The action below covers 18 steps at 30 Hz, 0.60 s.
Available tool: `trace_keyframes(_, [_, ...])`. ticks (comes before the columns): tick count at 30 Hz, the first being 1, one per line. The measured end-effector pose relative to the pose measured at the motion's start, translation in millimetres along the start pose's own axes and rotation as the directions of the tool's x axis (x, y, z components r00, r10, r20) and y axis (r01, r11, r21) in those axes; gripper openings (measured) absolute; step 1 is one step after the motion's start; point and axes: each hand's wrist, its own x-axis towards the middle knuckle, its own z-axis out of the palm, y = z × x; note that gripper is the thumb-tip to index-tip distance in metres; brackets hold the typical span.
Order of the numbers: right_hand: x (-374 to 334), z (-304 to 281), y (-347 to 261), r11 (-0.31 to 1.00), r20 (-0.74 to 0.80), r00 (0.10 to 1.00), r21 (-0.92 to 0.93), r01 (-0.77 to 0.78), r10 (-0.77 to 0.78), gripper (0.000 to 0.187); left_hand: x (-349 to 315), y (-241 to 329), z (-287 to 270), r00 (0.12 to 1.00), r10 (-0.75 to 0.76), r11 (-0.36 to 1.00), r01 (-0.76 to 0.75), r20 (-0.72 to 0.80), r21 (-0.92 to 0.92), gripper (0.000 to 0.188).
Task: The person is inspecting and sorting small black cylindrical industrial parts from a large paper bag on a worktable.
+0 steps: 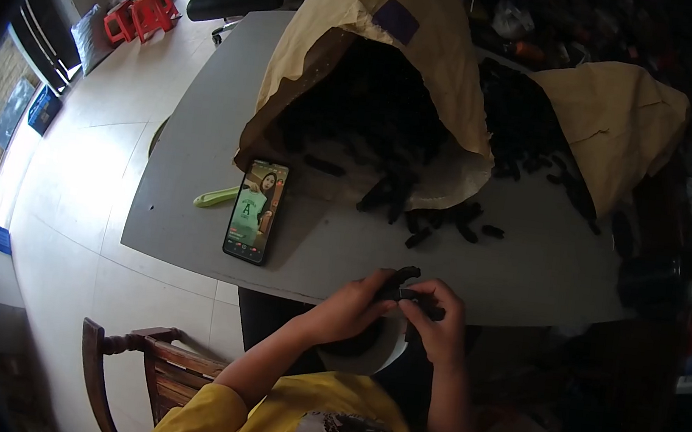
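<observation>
At the table's near edge both my hands are closed on small black curved pieces whose exact kind I cannot make out. My left hand (pixel 350 309) grips one black curved piece (pixel 394 283), its end sticking up past the fingers. Close against it, my right hand (pixel 443 325) pinches another black piece (pixel 431 308); the two pieces meet or overlap between my fingertips. Below the hands, partly hidden, is a round container with a white rim (pixel 393 354). Farther off, loose black pieces (pixel 418 238) spill from the mouth of a large brown paper bag (pixel 461 182).
The grey table (pixel 189 172) carries a phone (pixel 255 212) with a lit screen, leaning over a pale green strip (pixel 216 197). A second brown bag (pixel 630 120) lies at the far right, near a dark cup (pixel 648 280). A wooden chair (pixel 163 357) stands at lower left, red stools (pixel 149 14) farther back.
</observation>
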Motion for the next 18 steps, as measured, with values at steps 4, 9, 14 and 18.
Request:
trace_keyframes(4, [-4,6,-13,0.983,-0.036,0.996,0.163,-0.08,0.087,0.038,-7,-4,4,0.999,0.039,0.999,-0.039,-0.001,0.031,0.04])
trace_keyframes(9, [-4,0,3,0.967,0.13,0.979,0.177,-0.182,0.16,0.039,-19,-7,6,0.999,0.046,0.991,-0.047,0.018,0.128,0.037])
trace_keyframes(14, [-16,3,29,0.961,0.184,0.966,0.174,-0.214,0.182,0.028,-32,-4,-2,0.995,-0.028,0.997,0.02,0.1,0.079,0.032])
trace_keyframes(18, [-25,9,45,0.991,0.147,0.98,0.004,-0.134,0.132,0.025,-34,-22,-11,0.977,0.122,0.952,-0.165,0.174,0.259,0.029])
